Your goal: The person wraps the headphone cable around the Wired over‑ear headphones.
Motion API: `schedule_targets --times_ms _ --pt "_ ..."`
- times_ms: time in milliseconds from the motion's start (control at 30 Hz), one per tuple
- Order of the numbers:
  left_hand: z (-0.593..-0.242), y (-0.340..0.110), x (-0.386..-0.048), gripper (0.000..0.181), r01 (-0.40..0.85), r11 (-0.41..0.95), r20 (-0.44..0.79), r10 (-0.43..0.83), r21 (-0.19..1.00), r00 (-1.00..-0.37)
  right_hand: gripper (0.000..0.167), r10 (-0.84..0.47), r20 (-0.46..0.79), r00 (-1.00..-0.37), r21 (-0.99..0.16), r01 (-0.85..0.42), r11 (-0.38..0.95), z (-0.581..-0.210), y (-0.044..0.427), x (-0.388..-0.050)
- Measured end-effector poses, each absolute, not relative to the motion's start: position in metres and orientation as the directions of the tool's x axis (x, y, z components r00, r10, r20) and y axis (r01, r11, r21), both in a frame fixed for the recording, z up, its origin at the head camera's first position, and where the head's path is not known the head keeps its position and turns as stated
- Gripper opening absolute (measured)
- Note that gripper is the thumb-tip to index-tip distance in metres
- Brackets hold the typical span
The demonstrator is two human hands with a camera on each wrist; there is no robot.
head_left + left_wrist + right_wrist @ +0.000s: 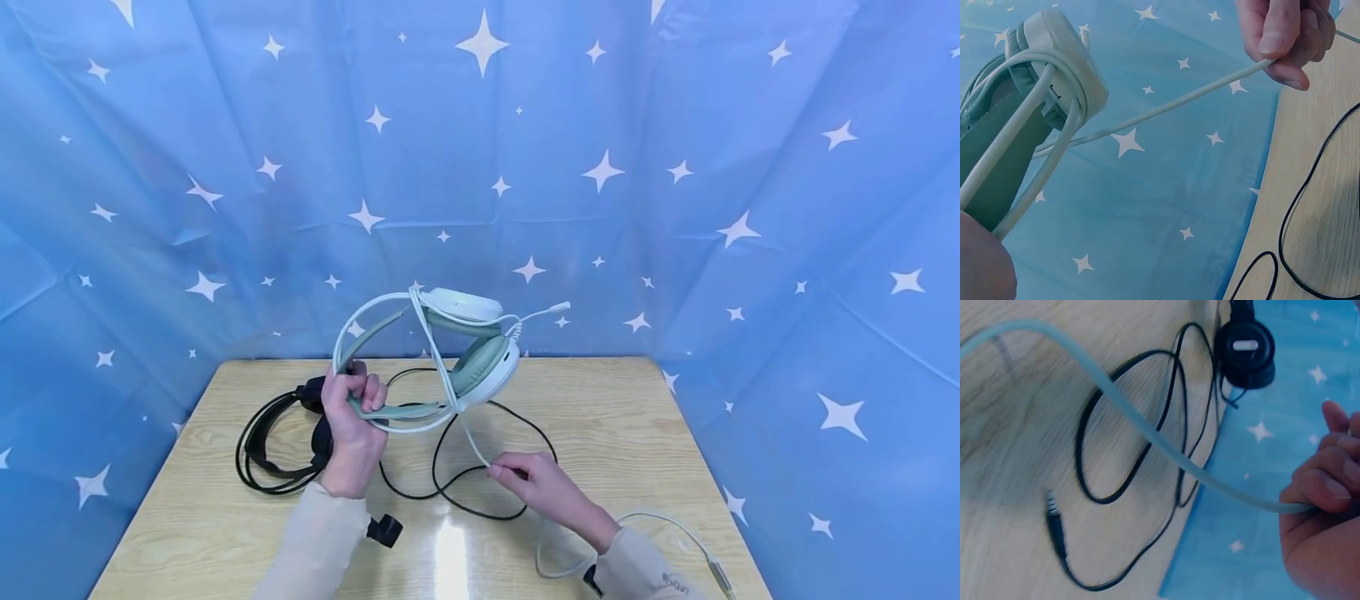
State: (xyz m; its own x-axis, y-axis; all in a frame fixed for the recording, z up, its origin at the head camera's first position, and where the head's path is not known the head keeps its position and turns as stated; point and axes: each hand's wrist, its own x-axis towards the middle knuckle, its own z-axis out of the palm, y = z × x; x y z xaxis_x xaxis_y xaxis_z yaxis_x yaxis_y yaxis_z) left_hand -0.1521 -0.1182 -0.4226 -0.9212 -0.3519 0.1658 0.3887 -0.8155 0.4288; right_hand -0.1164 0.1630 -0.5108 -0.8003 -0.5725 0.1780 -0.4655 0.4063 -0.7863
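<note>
My left hand (352,429) grips the headband of a white and pale green headset (491,367), raised above the table with its boom microphone pointing right. Strands of the headset's white cable (433,346) are wound round the headband and ear cups. Lower and to the right, my right hand (543,492) pinches that cable between thumb and fingers, and a straight length runs between hand and headset. In the right wrist view the cable's free part (1129,412) curves away from the right hand (1325,506). Part of the left hand (985,262) shows in the left wrist view.
Black headphones (258,442) lie at the table's left side, their thin black cable (525,417) looped across the middle. It ends in a jack plug (1055,531). A grey connector (720,575) sits on the white cable near the front right. Behind the wooden table (615,400) hangs a blue star-patterned curtain (480,167).
</note>
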Motion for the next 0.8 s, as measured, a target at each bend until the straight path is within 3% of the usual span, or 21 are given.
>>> schedule_targets --times_ms 133,333,500,800 --pt "-0.426 -0.116 -0.153 0.020 0.435 -0.772 0.161 -0.409 0.463 -0.898 0.022 -0.613 0.203 -0.764 -0.752 -0.522 0.402 -0.500 0.158 -0.108" --pt "-0.435 -0.114 -0.155 0.022 0.493 -0.685 0.172 -0.483 0.536 -0.858 0.019 -0.591 0.217 -0.777 -0.749 -0.521 0.409 -0.479 0.161 -0.099" --pt "-0.440 -0.110 -0.154 0.022 0.489 -0.635 0.164 -0.501 0.598 -0.850 0.015 -0.614 0.240 -0.752 -0.740 -0.551 0.386 -0.470 0.158 -0.097" --pt "-0.443 -0.100 -0.148 0.028 0.535 -0.490 0.306 -0.472 0.688 -0.827 0.018 -0.598 0.207 -0.775 -0.769 -0.506 0.391 -0.457 0.159 -0.093"
